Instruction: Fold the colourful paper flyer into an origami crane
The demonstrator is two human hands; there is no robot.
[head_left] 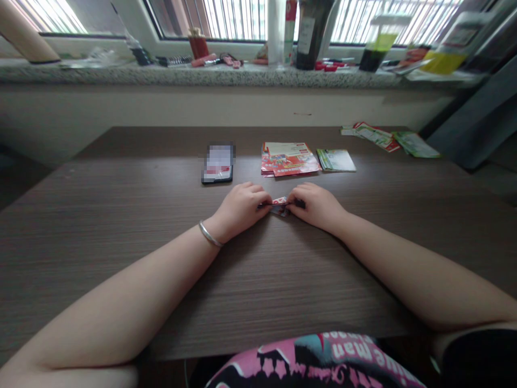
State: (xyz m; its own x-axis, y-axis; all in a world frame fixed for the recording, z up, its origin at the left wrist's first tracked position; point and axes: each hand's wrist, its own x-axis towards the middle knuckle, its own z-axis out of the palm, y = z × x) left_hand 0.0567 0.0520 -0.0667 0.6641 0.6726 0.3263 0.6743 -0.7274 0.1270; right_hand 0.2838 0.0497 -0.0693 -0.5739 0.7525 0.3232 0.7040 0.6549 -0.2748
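Note:
Between my hands is a small piece of printed, folded paper point(280, 206), white, red and bluish, low over the brown table point(258, 291). My left hand point(247, 203) pinches its left end, with a silver bangle on the wrist. At the right end, my right hand point(317, 206) pinches it with thumb and fingers. Most of the paper's ends are hidden by the fingers. Just beyond the hands lies a stack of red printed leaflets point(293, 161). A smaller green and white stack of paper point(337, 160) sits to its right.
A phone point(218, 163) with a blurred screen lies left of the leaflets. More green and red printed slips point(377, 136) are spread at the table's far right. Behind, a stone windowsill point(242, 77) carries bottles, a dark container point(313, 35) and small clutter.

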